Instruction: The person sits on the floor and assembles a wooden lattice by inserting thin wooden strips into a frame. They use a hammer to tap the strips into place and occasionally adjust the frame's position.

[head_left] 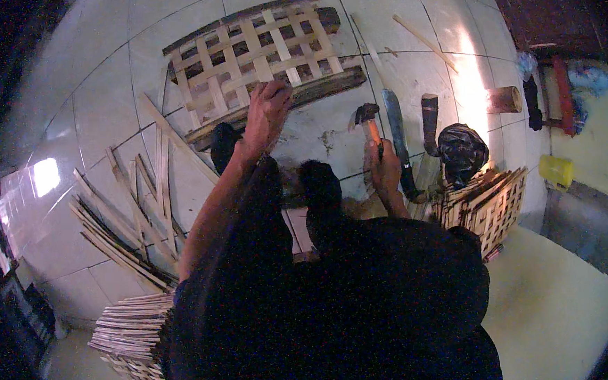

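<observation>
A woven panel of pale flat strips [245, 49] lies on the floor in front of me, between two dark wooden bars. My left hand [268, 114] is over the panel's near bar [331, 84], its fingers curled together at the strip ends. What is between those fingertips is too small to make out. To the right, my right hand [385, 167] grips a hammer [373, 130] by its orange and black handle. The dark hammer head is raised at the far end of the handle, apart from the panel.
Loose pale strips [127, 208] lie at the left. Stacked woven panels stand at the lower left [135, 339] and right [490, 210]. A long blade with a dark handle [395, 125], a black plastic bag [462, 151] and a wooden cylinder [504, 100] lie at the right.
</observation>
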A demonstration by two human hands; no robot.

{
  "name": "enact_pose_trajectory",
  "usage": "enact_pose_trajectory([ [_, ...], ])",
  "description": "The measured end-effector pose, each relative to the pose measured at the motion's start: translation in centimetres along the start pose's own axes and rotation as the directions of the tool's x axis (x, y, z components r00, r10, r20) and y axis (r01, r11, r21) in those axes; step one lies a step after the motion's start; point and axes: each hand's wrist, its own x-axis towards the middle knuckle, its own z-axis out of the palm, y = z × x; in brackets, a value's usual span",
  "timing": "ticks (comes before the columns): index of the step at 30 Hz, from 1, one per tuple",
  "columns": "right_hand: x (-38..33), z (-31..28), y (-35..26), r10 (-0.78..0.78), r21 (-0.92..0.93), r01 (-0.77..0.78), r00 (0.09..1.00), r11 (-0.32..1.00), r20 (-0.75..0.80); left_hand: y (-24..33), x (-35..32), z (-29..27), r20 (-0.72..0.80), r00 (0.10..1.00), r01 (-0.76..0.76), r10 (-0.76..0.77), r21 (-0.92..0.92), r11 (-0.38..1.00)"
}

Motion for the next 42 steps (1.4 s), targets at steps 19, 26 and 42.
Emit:
enact_pose_trajectory([
  [19, 0.3, 8.3, -7.1, -0.31, -0.403, 0.564, 0.783, 0.721, 0.54, -0.1, -3.9, -6.3, -0.093, 0.839, 0.506, -0.537, -0.232, 0.831],
  [26, 0.2, 9.2, -7.1, -0.382, -0.351, 0.654, 0.709, 0.67, 0.593, 0.6, -5.4, -4.7, -0.076, 0.888, 0.441, -0.454, -0.14, 0.886],
  [42, 1.3, 9.3, -6.3, -0.45, 0.043, 0.56, 0.615, 0.827, 0.648, 1.6, -7.2, -5.9, -0.23, 0.637, 0.599, -0.736, -0.453, 0.66],
])
